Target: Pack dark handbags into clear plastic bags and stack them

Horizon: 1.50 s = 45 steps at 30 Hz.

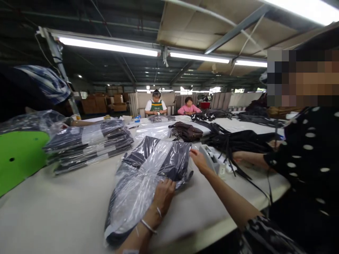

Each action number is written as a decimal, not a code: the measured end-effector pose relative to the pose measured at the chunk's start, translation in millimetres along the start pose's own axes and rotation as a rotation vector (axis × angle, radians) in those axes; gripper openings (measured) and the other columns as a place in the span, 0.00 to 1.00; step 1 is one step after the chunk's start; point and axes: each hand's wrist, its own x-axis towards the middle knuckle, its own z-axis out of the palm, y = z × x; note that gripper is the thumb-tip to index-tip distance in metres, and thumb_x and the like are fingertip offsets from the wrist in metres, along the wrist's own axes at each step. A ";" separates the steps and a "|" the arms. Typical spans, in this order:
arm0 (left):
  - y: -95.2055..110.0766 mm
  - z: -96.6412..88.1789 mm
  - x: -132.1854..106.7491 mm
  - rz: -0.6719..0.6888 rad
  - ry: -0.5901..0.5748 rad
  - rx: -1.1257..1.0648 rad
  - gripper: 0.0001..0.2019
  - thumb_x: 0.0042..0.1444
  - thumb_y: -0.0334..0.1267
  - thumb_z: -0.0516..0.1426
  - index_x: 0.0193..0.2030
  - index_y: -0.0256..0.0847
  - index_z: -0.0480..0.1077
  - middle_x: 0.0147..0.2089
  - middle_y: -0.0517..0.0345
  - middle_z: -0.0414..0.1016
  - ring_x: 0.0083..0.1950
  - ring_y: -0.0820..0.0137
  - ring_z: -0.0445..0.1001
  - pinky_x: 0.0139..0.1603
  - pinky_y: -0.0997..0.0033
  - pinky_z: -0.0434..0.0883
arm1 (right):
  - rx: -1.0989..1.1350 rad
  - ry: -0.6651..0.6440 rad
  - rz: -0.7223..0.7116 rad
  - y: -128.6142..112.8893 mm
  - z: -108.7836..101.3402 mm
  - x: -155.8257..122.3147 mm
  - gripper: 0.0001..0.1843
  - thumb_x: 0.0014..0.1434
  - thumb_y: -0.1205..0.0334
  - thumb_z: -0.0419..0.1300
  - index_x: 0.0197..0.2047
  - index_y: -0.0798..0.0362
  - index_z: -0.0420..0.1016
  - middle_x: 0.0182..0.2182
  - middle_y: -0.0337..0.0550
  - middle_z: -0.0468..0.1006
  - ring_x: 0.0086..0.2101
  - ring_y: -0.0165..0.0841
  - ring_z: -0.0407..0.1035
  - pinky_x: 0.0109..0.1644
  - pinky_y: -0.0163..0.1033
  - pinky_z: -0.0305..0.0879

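A dark folded garment in a clear plastic bag (148,169) lies slantwise on the table before me, a pale band showing through the wrinkled film. At its near right edge, my left hand (164,194) is closed on the bag with bent fingers; thin bracelets circle that wrist. My right hand (199,161) pinches the bag's right edge farther up. Part of the fingertips of both hands is hidden. Just beyond my right hand stands a grey plastic bin (209,159) with white items in it.
Several bagged garments (92,141) are stacked at left beside a green board (21,155). Dark garments with straps (238,141) lie at right, where a co-worker in a dotted top (307,158) reaches in. Two people (156,106) sit across the pale table (66,208).
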 end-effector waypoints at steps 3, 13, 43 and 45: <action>-14.8 -6.5 -29.8 -0.021 -0.041 -0.010 0.12 0.63 0.27 0.50 0.40 0.42 0.73 0.43 0.52 0.79 0.45 0.61 0.77 0.47 0.62 0.73 | 0.066 0.041 0.041 15.1 -29.0 -14.2 0.24 0.59 0.56 0.54 0.57 0.56 0.72 0.55 0.53 0.76 0.55 0.42 0.71 0.62 0.48 0.64; -196.8 -34.6 -224.6 -0.228 0.243 -0.089 0.20 0.50 0.29 0.50 0.47 0.47 0.75 0.49 0.58 0.81 0.50 0.62 0.79 0.52 0.61 0.77 | 0.253 -0.330 0.150 49.0 -45.2 -118.7 0.19 0.50 0.52 0.63 0.43 0.54 0.79 0.42 0.48 0.82 0.44 0.42 0.75 0.52 0.45 0.68; 17.5 19.1 -61.2 0.038 0.382 -0.039 0.04 0.66 0.36 0.54 0.44 0.43 0.70 0.40 0.57 0.74 0.40 0.66 0.70 0.39 0.65 0.65 | 0.149 -0.519 0.281 0.9 8.3 -158.3 0.11 0.52 0.55 0.62 0.34 0.53 0.69 0.25 0.39 0.76 0.25 0.33 0.72 0.26 0.35 0.65; 20.4 21.8 -59.0 0.037 0.390 -0.005 0.05 0.66 0.36 0.53 0.42 0.42 0.70 0.39 0.56 0.73 0.39 0.65 0.69 0.39 0.64 0.65 | 0.218 -0.509 0.457 -3.3 4.7 -162.6 0.13 0.52 0.56 0.63 0.37 0.54 0.68 0.26 0.41 0.76 0.25 0.34 0.73 0.25 0.36 0.68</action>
